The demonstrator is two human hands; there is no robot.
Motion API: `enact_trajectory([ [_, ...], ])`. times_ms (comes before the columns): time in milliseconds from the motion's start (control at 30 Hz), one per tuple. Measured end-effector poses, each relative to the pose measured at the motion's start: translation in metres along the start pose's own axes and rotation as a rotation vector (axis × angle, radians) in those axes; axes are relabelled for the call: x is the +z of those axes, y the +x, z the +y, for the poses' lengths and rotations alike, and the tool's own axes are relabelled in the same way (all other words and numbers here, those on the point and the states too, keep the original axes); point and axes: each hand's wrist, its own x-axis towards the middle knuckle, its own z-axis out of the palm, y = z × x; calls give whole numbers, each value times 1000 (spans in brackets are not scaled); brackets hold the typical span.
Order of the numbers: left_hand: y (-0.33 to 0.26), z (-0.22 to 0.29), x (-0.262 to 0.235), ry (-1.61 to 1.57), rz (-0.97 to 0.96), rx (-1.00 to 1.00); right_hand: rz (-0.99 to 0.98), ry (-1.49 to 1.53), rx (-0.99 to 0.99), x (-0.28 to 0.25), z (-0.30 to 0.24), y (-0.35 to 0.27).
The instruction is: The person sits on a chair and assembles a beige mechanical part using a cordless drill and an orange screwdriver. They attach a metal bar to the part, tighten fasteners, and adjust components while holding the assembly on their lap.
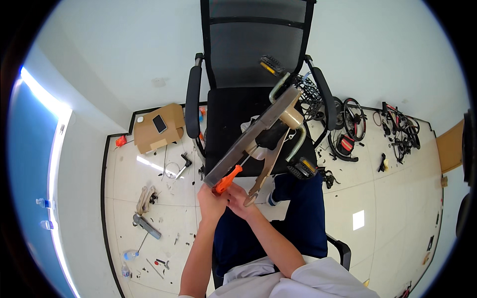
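Note:
A partly dismantled small bicycle frame (253, 136) leans diagonally across the chair seat, its long grey beam slanting down toward me. Two black pedals with yellow reflectors, the far pedal (271, 65) and the near pedal (302, 169), sit on bent metal cranks. My left hand (212, 202) is closed around the beam's lower end. An orange-handled screwdriver (228, 180) lies along the beam, its handle end touching my hands. My right hand (239, 200) is curled beside the left, under the handle; what its fingers hold is hidden. A flat brownish fork arm (266, 174) ends over my right wrist.
The black mesh office chair (256, 54) faces me, with armrests on both sides. At left lie a cardboard sheet (146, 134) bearing a phone (159, 123), and a grey metal part (146, 226). Wheels (354, 119) and a bicycle (401, 126) stand at right.

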Motion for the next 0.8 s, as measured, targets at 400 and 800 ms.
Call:
enact_trajectory([
  [400,1,11,-29,-356,-170,-408,-108,179,-65,-3,7,2],
  [800,-16,-1,-2,-282,-113,-206,-46,132,42,7,-4,-9],
])
